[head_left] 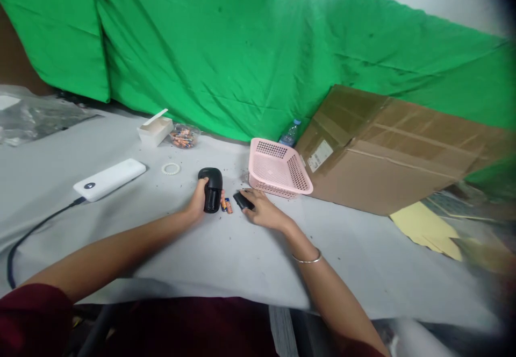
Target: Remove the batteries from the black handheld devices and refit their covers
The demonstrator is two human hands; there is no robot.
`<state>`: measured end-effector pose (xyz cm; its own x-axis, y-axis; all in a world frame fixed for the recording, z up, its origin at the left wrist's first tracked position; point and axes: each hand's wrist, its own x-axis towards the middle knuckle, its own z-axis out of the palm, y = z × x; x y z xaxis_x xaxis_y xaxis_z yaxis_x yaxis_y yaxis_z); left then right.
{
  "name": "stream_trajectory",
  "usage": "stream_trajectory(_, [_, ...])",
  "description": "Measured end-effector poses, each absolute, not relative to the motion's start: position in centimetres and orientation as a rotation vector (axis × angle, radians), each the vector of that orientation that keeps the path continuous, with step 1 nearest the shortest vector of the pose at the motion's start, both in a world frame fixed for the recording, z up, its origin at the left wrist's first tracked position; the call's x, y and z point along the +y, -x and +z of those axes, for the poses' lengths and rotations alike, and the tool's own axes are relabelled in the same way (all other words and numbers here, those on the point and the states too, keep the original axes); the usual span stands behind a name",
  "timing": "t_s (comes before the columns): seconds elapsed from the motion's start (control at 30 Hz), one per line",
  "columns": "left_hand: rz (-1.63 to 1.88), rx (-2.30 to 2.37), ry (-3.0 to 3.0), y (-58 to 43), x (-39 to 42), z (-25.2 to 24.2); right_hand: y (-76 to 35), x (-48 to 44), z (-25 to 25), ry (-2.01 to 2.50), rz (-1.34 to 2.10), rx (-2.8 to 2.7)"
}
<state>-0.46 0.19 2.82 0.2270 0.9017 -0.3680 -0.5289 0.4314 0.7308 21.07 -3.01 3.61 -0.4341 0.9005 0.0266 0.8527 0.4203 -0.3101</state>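
My left hand (pixel 197 200) is closed round the left side of a black device (pixel 210 182), whose open compartment faces up. Two orange and blue batteries (pixel 228 205) lie on the table just right of the device. To the right of them, my right hand (pixel 259 209) holds a small black cover (pixel 243 201) between thumb and fingers, low over the table or touching it; which of the two I cannot tell. The inside of the compartment looks dark.
A pink basket (pixel 278 170) stands behind my right hand, beside a bottle (pixel 291 133) and a large cardboard box (pixel 363 169). Farther left are a white box (pixel 155 131), a bag of batteries (pixel 184 137), a white ring (pixel 171 169) and a cabled white power bank (pixel 110 179).
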Motion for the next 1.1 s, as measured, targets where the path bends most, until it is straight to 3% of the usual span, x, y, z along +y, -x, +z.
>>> stream_trajectory(0.23, [1.07,0.804,-0.512,0.5,-0.1,2.7,-21.3,-2.9,4.0,1.457,0.403,-2.496])
stream_trajectory(0.5, [0.93,0.595,-0.546,0.5,-0.4,3.0,-20.6,-3.4,4.5,1.576,0.192,-2.424])
stream_trajectory(0.8, [1.007,0.769,-0.504,-0.1,-0.7,2.8,-16.6,-5.2,2.6,1.027,-0.003,-2.27])
stream_trajectory(1.1, [1.0,0.802,-0.49,-0.2,-0.4,2.3,-14.6,-5.3,1.2,1.024,-0.065,-2.255])
